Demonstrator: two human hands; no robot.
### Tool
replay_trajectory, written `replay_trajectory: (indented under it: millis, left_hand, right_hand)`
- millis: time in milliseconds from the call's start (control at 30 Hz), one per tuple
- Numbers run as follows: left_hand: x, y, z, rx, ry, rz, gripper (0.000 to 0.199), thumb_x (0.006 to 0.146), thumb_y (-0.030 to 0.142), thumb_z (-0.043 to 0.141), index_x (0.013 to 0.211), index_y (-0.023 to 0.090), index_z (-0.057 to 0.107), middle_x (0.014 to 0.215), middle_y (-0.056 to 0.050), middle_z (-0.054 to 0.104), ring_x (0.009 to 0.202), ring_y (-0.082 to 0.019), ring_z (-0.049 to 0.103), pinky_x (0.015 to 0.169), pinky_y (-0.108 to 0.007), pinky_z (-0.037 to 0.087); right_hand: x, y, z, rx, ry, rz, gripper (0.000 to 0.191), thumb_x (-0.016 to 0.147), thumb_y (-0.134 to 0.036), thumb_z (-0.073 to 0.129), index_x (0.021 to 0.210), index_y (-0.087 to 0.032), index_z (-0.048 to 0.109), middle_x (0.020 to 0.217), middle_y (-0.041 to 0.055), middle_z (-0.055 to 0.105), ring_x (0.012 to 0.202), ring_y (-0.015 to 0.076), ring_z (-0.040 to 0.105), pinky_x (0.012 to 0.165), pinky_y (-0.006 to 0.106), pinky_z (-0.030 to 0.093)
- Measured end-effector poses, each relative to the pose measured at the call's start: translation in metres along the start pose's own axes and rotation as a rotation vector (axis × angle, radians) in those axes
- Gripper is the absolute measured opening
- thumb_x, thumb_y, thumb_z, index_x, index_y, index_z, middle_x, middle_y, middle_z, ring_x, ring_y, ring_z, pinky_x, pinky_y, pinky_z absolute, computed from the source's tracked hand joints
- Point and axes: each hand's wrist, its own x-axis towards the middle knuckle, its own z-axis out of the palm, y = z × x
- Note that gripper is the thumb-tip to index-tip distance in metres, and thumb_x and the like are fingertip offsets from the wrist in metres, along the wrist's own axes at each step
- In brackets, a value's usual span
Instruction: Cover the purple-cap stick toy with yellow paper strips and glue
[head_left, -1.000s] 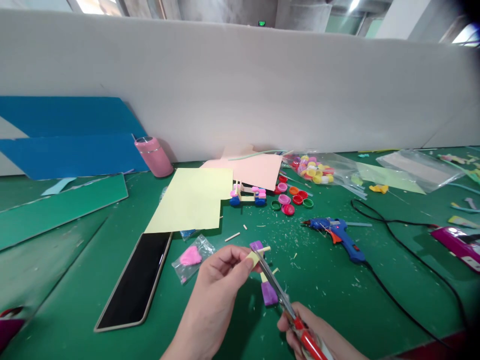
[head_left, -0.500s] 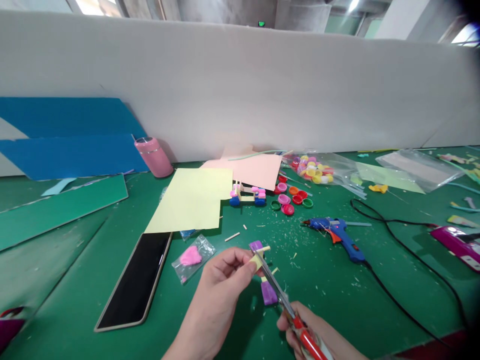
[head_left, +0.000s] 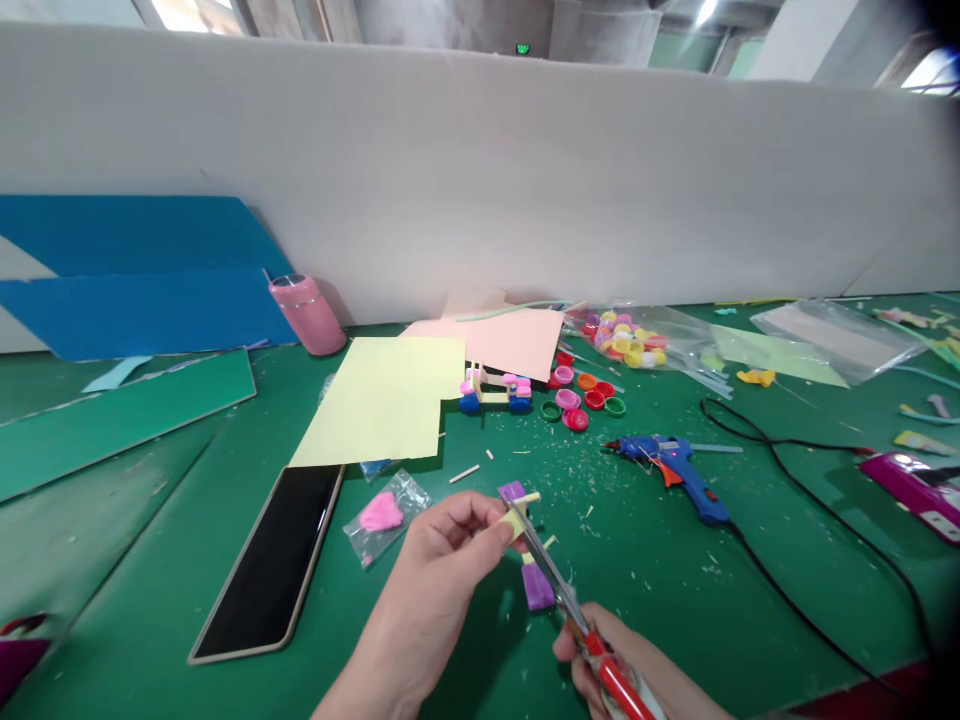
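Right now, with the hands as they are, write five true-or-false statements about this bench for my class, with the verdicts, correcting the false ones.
1. The right hand holds the scissors. True.
2. The left hand holds the glue gun. False: it pinches a small yellow piece; the glue gun lies on the table.
3. The phone lies to the left of the left hand. True.
4. The flask is green. False: it is pink.
5. The scissor blades reach the small yellow piece. True.
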Motion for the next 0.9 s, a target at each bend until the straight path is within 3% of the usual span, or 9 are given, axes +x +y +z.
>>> replay_trajectory:
  millis: [167,333,567,900]
  left_hand:
    - [0.000,-0.001,-0.001,-0.003,-0.012,0.002,0.015,0.073,0.021,0.062,0.060,0.017,0.058,0.062,0.002,0.059,0.065,-0.011,0.050,0.064,-0.021,0.037]
    - [0.001,-0.001,-0.001,0.011,-0.010,0.008,0.014,0.073,0.021,0.063,0.060,0.017,0.059,0.060,0.002,0.057,0.063,-0.011,0.049,0.062,-0.021,0.036]
    - [0.001,0.000,-0.002,0.015,-0.010,0.011,0.014,0.073,0.021,0.062,0.060,0.018,0.059,0.060,0.003,0.057,0.064,-0.010,0.048,0.062,-0.021,0.036]
    - [0.002,0.000,-0.001,-0.003,-0.010,0.006,0.015,0.072,0.019,0.063,0.058,0.017,0.059,0.058,0.003,0.057,0.061,-0.010,0.048,0.060,-0.020,0.037]
  right_hand:
    - [0.000,-0.002,0.004,0.068,0.010,0.094,0.039,0.079,-0.056,0.042,0.071,-0.021,0.058,0.052,-0.0048,0.039,0.043,0.0082,0.042,0.049,0.022,0.042]
    - [0.000,-0.005,0.001,0.099,-0.022,0.148,0.030,0.076,-0.051,0.052,0.073,-0.022,0.059,0.053,-0.0051,0.041,0.045,0.0084,0.044,0.053,0.023,0.042]
    - [0.004,-0.003,0.003,0.146,-0.038,0.169,0.035,0.076,-0.053,0.052,0.069,-0.020,0.055,0.050,-0.0067,0.039,0.040,0.0054,0.042,0.047,0.017,0.040]
    - [0.000,-0.003,0.012,0.322,0.039,0.177,0.039,0.073,-0.056,0.053,0.063,-0.018,0.051,0.048,-0.0077,0.035,0.039,0.0045,0.041,0.046,0.015,0.042]
